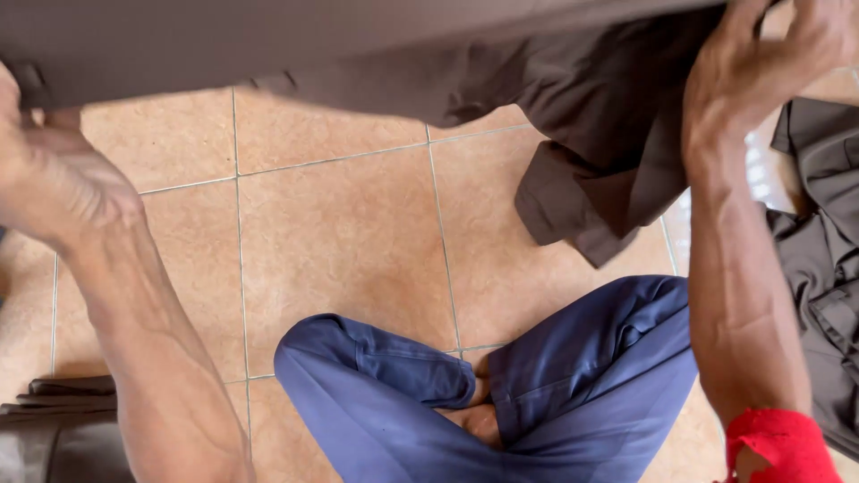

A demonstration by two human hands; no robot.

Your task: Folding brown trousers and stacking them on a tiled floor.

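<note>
Far left, low: a folded stack of dark cloth [58, 420] on the floor, beside my left forearm

Left hand [54, 183] is raised at the left edge; its fingers look clenched on the edge of the brown garment [358, 45], though the grip itself is blurred and partly cut off by the frame

The brown garment is stretched across the top of view, its long axis running left to right between my two hands, held up off the tiled floor [340, 233]. Both hands sit at its ends, neither nearer than the other. A sleeve with cuff [582, 206] hangs down from its right part, near the right hand and just above my knee

Centre bottom: my crossed legs in blue trousers [573, 385], a bare foot showing between them

Right hand [761, 63] is up at top right, fingers curled over and grasping the garment's far end. Red band [783, 443] on that arm, lower down

Far right: a pile of grey-brown clothing [823, 250] on the floor, behind the right forearm
</note>
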